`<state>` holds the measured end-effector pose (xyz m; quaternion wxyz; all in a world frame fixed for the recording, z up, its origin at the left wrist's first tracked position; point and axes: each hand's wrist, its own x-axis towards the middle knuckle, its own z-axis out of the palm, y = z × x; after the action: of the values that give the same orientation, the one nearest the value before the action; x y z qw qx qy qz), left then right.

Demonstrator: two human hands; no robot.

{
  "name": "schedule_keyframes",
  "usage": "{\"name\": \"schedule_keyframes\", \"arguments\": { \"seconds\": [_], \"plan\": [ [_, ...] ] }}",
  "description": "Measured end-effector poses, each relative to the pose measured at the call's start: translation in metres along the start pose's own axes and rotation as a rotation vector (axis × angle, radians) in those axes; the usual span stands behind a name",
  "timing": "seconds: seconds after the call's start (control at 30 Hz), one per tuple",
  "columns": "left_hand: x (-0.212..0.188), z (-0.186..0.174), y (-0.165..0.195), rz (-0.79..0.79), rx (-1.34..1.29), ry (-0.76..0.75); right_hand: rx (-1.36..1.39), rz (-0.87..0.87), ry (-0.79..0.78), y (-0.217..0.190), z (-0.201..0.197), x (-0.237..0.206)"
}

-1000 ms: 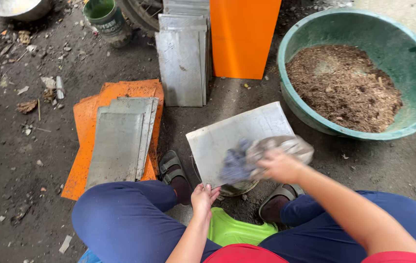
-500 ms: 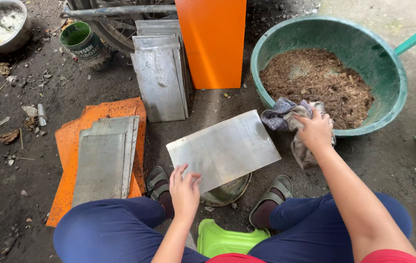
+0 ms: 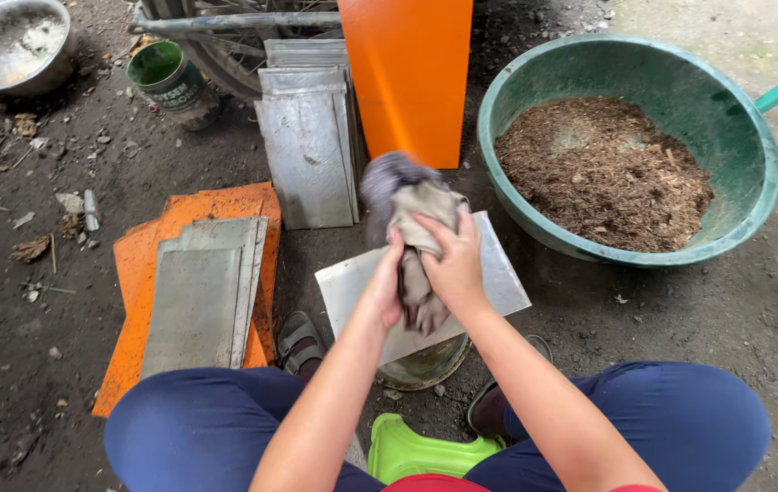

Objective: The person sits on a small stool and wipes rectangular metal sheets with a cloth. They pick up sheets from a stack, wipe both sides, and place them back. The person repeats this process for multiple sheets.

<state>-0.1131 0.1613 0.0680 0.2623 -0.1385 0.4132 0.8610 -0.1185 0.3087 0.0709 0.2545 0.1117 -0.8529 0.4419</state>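
Green basin (image 3: 742, 118): held brown sawdust-like fill, stood right of the work. Stacked metal sheets (image 3: 202, 292): lay on an orange board at left; more leaned behind. Metal sheet (image 3: 506, 290): rested flat over a small bowl, between the knees. Grey rag (image 3: 412, 205): bunched above that sheet, gripped by right hand (image 3: 455, 267) and left hand (image 3: 385, 290), both closed on it. Step judged: regathering the cloth; next calls for pressing it flat to the sheet.
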Motion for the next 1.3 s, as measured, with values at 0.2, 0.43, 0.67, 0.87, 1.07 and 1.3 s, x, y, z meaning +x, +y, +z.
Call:
{"name": "schedule_keyframes", "arguments": {
  "seconds": [0.2,0.43,0.67,0.87,1.07,1.3],
  "plan": [
    [-0.069,-0.065,0.099,0.460,0.262,0.209,-0.482,-0.087,-0.204,0.000,0.008,0.031],
    [-0.069,-0.159,-0.050,0.053,0.637,0.816,-0.753,0.159,-0.585,0.013,0.023,0.004],
    [-0.069,-0.171,-0.099,0.088,0.936,0.636,-0.726,-0.036,-0.580,-0.064,0.116,-0.060],
    [-0.066,-0.166,-0.103,0.008,0.679,0.617,-0.763,-0.384,-0.986,-0.083,0.138,-0.060],
    [-0.064,-0.174,-0.112,0.014,0.704,0.614,-0.924,0.098,-0.557,-0.010,0.101,0.022],
    [-0.062,-0.171,-0.107,0.050,0.778,0.649,-0.887,-0.249,-0.692,-0.057,0.130,-0.050]
  ]
}}
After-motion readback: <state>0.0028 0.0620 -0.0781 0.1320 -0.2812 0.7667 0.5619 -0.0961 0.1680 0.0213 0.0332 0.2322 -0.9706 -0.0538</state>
